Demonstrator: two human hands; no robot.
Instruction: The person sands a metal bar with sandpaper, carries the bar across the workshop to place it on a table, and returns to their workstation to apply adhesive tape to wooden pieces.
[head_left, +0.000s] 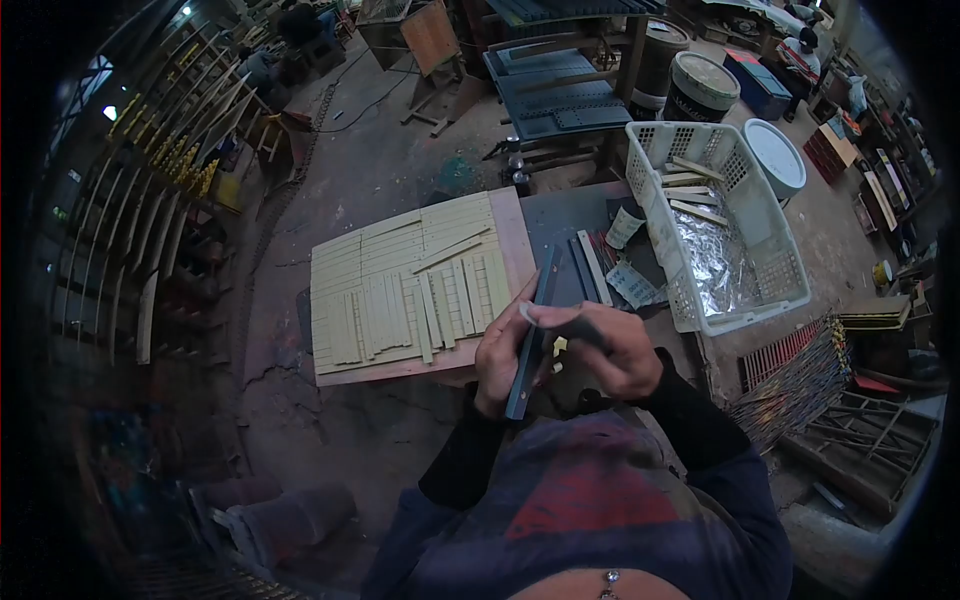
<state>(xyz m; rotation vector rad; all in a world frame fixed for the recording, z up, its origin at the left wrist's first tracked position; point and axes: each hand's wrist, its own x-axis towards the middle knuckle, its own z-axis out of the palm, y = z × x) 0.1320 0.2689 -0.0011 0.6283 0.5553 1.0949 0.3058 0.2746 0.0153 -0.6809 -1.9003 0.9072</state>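
Note:
My left hand (496, 362) is wrapped round a long dark blue-grey strip (536, 330), tilted across in front of my body. Small reddish spots show along the strip. Close beside it, my right hand (628, 352) is closed, with a dark piece (580, 330) at its fingers that is too blurred to name. Several small pale yellow bits (559, 350) show between the right hand and the strip. Beyond my left hand, many pale wooden slats (400, 265) lie in rows on a pinkish board (513, 228), a few loose on top.
A white plastic crate (757, 318) with slats and shiny foil stands at the right. A printed cup (625, 227) and loose strips (594, 266) lie beside it. Behind are a blue rack (565, 95) and buckets (704, 85). Shelving (150, 190) is at the left; other people sit farther back.

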